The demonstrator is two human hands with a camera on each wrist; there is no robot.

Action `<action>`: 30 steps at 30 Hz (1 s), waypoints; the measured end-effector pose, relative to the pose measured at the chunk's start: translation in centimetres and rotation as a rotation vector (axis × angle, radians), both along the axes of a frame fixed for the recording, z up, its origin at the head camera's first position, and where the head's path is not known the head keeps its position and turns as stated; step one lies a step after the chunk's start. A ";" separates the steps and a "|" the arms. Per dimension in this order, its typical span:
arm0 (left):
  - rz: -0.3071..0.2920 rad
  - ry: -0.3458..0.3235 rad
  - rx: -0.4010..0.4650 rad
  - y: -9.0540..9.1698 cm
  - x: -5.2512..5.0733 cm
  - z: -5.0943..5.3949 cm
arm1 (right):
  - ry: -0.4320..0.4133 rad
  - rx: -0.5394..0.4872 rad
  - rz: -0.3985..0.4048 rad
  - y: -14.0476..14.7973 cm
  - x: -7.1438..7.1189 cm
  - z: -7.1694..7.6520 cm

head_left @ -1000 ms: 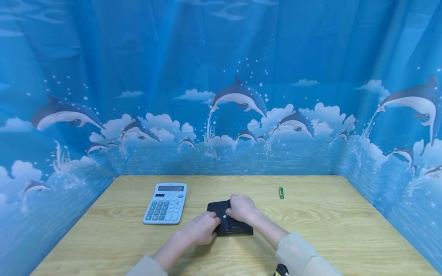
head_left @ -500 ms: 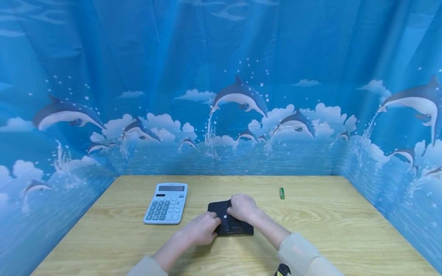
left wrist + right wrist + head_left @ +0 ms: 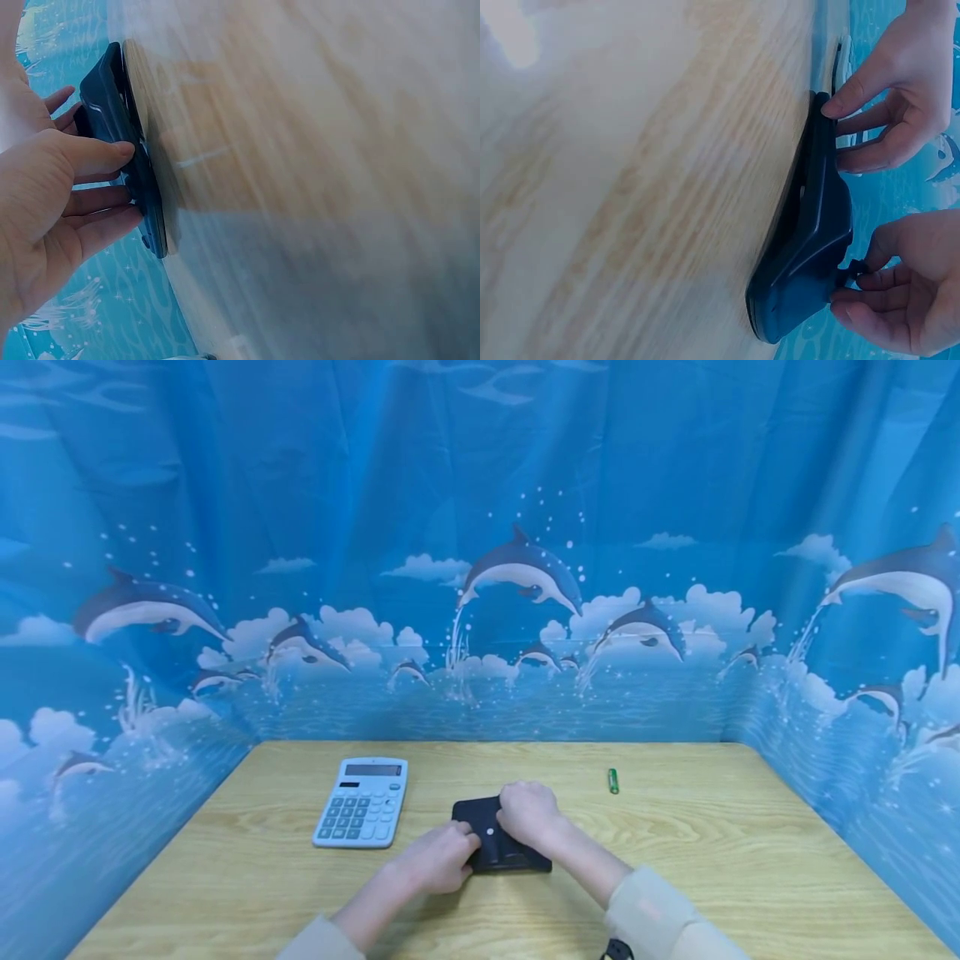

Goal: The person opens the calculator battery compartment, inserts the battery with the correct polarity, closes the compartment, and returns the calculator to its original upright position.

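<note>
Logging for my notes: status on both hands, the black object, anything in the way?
Left hand grips black object by its edge. Right hand pinches its small protruding part. Calculator, green battery both apart, apparently not blocking.

No text, brand or number can be read: the key markings on the pale-blue rectangular plastic calculator [image 3: 360,802], left of the left grip [image 3: 441,857], and any print on the small green cylindrical battery [image 3: 613,781], right of the right grip [image 3: 528,812], are too small.
</note>
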State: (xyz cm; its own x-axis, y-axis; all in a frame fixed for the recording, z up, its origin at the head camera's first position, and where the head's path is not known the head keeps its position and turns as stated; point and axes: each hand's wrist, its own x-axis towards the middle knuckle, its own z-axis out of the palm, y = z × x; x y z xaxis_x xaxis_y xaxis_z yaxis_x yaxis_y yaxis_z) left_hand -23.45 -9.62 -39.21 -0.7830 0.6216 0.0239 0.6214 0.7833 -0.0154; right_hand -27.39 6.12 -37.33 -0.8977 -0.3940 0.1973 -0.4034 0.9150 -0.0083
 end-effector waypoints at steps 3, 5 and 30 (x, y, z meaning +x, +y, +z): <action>-0.001 -0.003 0.002 0.0 -0.1 -0.1 | 0.041 0.025 0.014 0.0 0.1 -0.2; 0.001 -0.004 0.002 0.0 -0.1 -0.1 | 0.048 0.027 0.016 0.0 0.1 -0.3; 0.001 0.004 0.003 0.1 -0.2 -0.2 | -0.102 -0.099 -0.004 0.9 0.0 0.6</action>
